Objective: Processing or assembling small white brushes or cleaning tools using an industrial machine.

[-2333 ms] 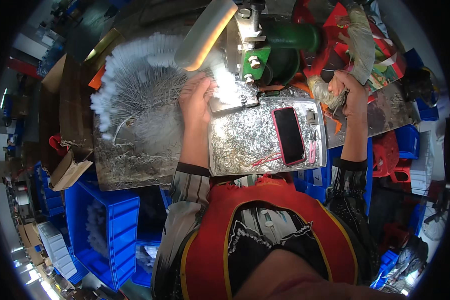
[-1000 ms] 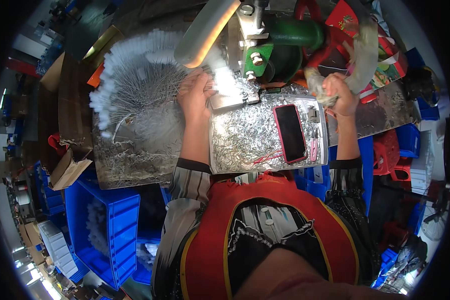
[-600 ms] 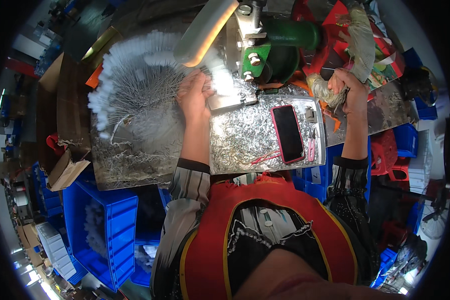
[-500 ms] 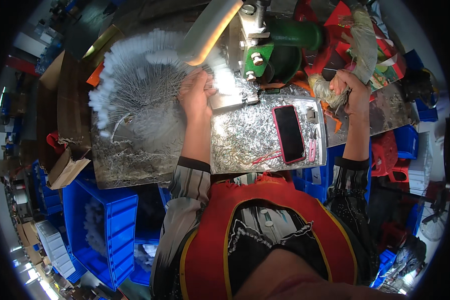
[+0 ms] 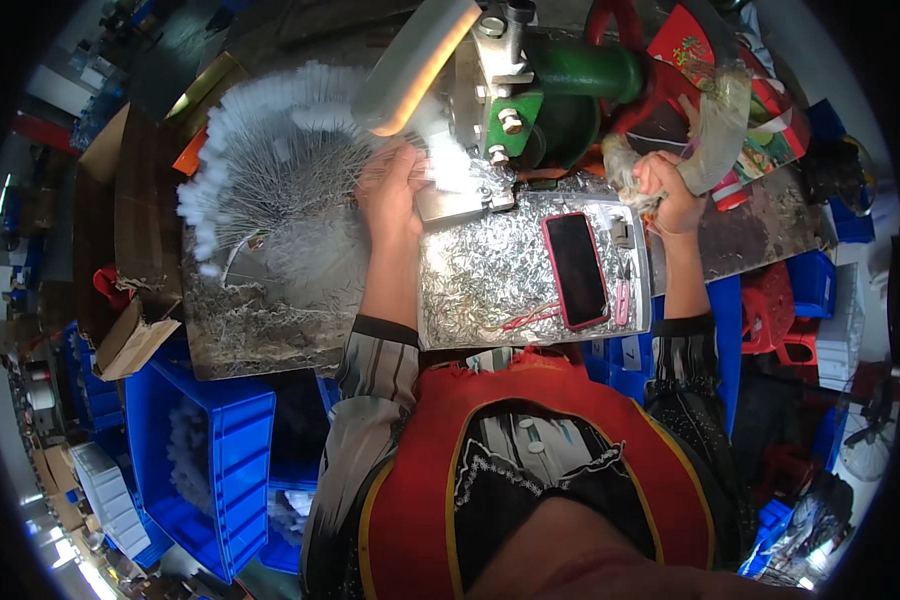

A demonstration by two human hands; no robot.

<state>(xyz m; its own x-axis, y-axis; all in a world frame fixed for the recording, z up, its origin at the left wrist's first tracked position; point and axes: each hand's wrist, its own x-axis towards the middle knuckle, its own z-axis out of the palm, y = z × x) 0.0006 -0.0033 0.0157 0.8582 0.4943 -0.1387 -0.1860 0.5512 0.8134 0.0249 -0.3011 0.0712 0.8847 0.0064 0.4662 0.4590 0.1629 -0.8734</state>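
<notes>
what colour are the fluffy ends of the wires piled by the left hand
The fluffy ends are white, showing best at upper left in the head view.

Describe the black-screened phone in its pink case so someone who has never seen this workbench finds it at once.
Find the green metal machine at top centre, then the shallow rectangular tray of silvery scraps below. On the tray's right half lies the black-screened phone; its broad dark rectangle distinguishes it from the slim pink-handled tool alongside.
</notes>
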